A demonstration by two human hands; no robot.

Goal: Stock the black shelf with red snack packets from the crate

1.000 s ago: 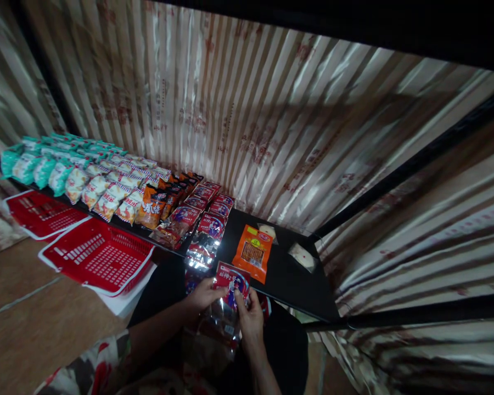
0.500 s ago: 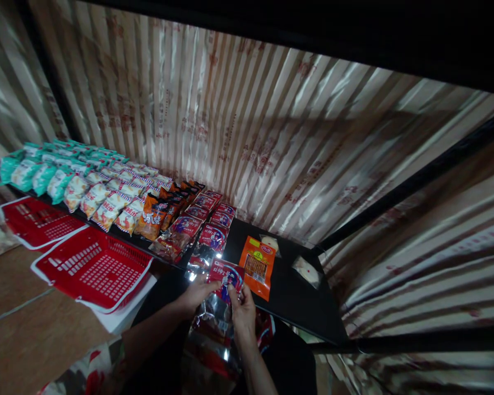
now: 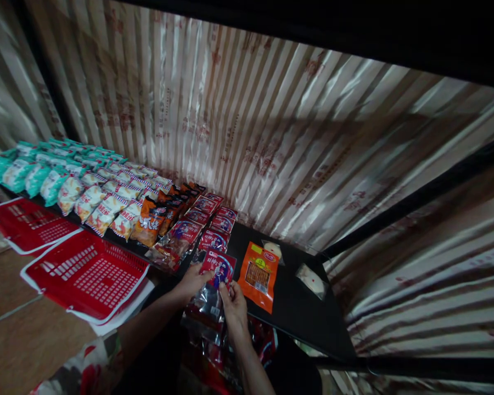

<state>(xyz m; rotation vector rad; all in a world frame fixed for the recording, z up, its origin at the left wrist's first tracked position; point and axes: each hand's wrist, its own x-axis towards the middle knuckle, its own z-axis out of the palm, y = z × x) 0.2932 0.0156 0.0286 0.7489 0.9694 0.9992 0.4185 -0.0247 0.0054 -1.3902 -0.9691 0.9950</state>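
Two hands (image 3: pixel 192 282) (image 3: pixel 235 311), flat glossy plastic packet (image 3: pixel 218 265)

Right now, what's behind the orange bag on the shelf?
A small clear packet with something pale inside peeks past the far edge of the orange bag. Its covered part, and anything else under the bag, can't be seen.

On the nearest flat, clear plastic packet with a red printed top (image 3: pixel 211 296), we read white lettering that starts "si神"; what follows is too small for us to be sure. On the upright, glossy orange-and-black plastic bag (image 3: pixel 149 221) we make out large white characters, the first seemingly "爪". The flat, bright orange plastic packet (image 3: pixel 258 277) bears a red oval logo and a yellow badge, both too blurred for us to read.
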